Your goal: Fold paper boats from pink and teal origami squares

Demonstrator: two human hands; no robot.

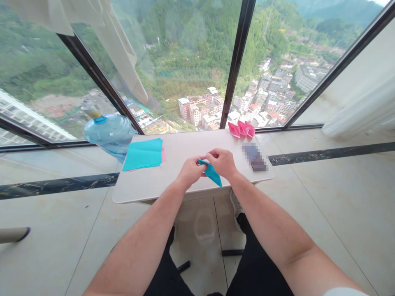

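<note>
A piece of folded blue paper [212,174] is held between my two hands, just above the front part of the white table. My left hand [191,170] pinches its left side, with the fingertips partly hidden behind the paper. At the paper's upper edge, my right hand [221,161] is closed, thumb and fingers bent together on it. One pointed end of the paper hangs down toward me. Flat blue sheets [143,154] lie at the table's left, over pink paper [163,154]. Folded pink paper pieces [242,129] stand at the back right.
The white table [173,144] stands against the window. On its right lies a blurred-out phone [254,157]. A large blue water jug [109,133] is on the floor behind its left end. A grey tube-like leg [14,235] reaches in at far left.
</note>
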